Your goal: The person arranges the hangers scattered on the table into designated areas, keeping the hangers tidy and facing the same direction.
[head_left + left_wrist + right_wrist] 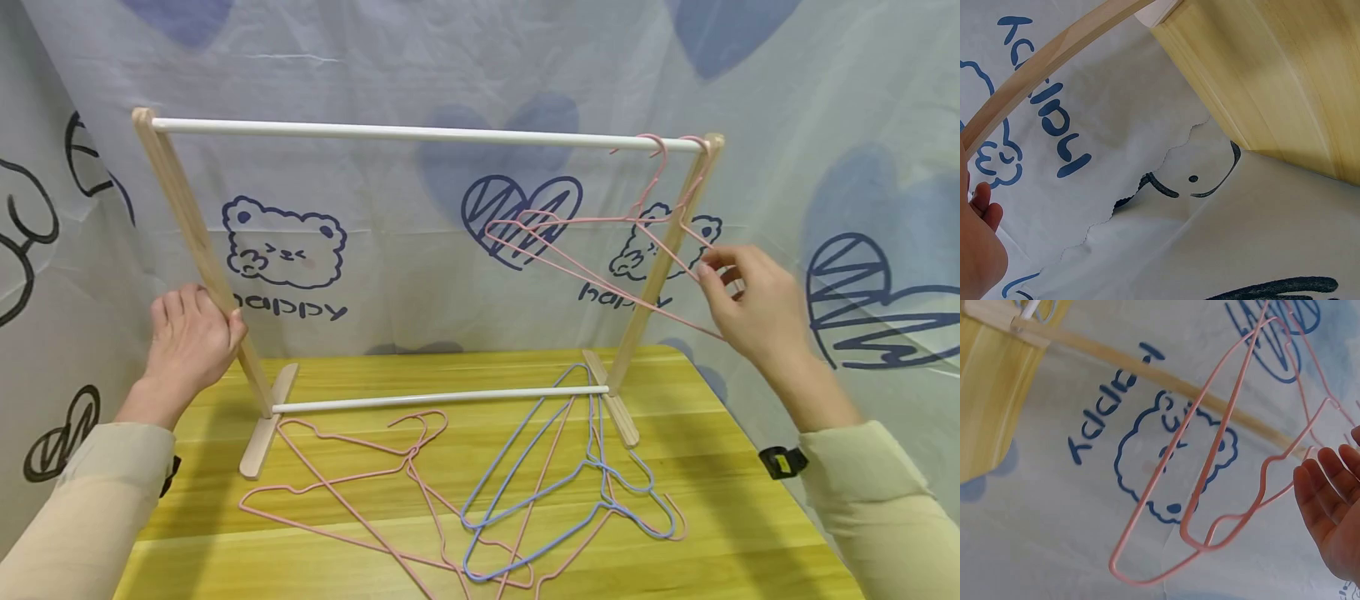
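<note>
A garment rack has white rails, and its top rail (405,132) runs between two wooden posts. My left hand (191,333) grips the left wooden post (187,212) below its middle; the left wrist view shows curled fingers (988,209) by that post. Two pink hangers (600,218) hang by their hooks at the right end of the top rail. My right hand (757,304) is at their right-hand ends, thumb and fingertips close to the wire. From the right wrist, its fingers (1329,487) look nearly straight beside the pink hangers (1235,425).
On the yellow wood-grain table (720,517), several pink hangers (337,479) lie loosely overlapped in front of the rack. Blue hangers (540,496) lie across them at the right, partly over the lower rail (442,399). A printed cloth (390,250) hangs close behind.
</note>
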`<control>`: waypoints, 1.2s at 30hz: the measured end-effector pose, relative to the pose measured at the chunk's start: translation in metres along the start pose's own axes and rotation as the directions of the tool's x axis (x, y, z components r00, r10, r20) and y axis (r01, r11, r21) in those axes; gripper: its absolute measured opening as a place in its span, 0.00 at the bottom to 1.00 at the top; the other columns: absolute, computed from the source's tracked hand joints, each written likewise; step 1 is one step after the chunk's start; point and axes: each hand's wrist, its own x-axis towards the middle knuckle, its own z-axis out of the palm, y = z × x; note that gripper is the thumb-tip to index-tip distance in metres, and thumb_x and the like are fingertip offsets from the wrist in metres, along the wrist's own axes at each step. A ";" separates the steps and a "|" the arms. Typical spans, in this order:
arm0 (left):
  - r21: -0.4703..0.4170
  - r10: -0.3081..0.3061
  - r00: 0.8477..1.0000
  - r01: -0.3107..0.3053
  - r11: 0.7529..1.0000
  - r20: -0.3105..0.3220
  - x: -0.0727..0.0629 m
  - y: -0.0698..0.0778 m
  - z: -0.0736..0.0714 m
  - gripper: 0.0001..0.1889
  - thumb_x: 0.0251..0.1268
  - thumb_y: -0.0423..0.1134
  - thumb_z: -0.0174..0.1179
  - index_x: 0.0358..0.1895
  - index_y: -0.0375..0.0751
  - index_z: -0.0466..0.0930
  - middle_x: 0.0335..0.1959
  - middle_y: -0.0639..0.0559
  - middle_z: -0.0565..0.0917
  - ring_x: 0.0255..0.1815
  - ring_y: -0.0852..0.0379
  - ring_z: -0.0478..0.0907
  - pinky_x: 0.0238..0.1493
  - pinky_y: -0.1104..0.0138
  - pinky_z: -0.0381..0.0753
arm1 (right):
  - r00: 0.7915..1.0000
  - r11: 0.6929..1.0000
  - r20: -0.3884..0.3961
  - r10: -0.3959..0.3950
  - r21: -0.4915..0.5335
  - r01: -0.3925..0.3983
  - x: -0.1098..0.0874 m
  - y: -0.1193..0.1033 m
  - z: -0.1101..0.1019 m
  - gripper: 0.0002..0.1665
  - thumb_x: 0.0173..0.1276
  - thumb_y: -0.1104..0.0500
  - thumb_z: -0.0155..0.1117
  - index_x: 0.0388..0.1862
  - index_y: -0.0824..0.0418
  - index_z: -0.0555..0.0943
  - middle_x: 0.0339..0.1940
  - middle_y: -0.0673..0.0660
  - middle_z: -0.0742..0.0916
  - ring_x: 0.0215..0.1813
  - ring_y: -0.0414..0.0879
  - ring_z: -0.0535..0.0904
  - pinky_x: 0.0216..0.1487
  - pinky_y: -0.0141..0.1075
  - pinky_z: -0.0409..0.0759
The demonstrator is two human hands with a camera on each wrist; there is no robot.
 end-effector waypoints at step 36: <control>-0.010 0.004 1.000 -0.004 1.000 -0.022 0.000 0.000 0.001 0.20 0.76 0.41 0.45 0.31 0.23 0.59 0.37 0.28 0.60 0.40 0.29 0.53 0.49 0.38 0.50 | 0.961 0.951 0.170 -0.218 0.257 0.170 -0.143 -0.060 0.116 0.12 0.69 0.64 0.68 0.50 0.59 0.82 0.41 0.48 0.86 0.36 0.37 0.81 0.31 0.33 0.82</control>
